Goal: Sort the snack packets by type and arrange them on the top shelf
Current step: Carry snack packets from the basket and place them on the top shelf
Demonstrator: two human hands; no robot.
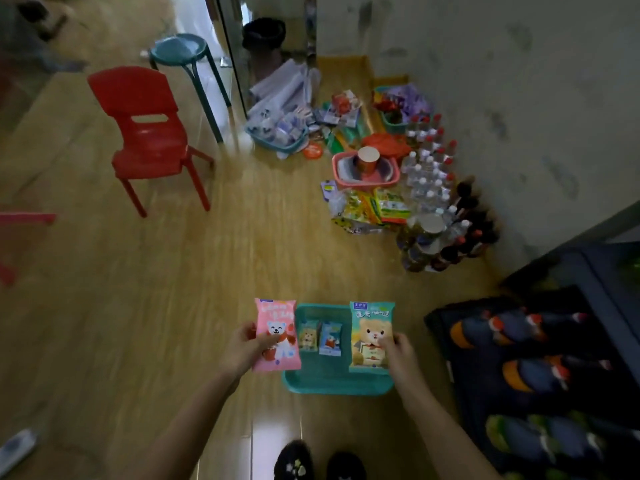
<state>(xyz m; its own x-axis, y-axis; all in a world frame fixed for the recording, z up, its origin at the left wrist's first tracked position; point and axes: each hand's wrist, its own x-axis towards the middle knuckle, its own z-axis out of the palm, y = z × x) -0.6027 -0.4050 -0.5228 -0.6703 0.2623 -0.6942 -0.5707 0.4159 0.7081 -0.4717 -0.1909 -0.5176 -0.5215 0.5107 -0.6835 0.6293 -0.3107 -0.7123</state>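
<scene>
The left hand (246, 348) grips a pink bear-print snack packet (277, 336) over the teal plastic basket (336, 388)'s left rim, the right hand (398, 351) a green bear-print snack packet (370, 336) over its right, both pointing lengthwise away.

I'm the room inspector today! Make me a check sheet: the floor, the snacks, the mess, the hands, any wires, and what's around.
Surface: wooden floor, shiny, no table in view.
Job's things: pink packet and green packet held over a teal basket; a small green packet and a small blue packet lie inside.
Clutter: water bottles, dark bottles, yellow-green packs, a pink basket holding a paper cup.
Grippers: left hand grips the pink packet; right hand grips the green one.
Cables: nothing seen.
Surroundings: red chair, teal stool, stained wall.
</scene>
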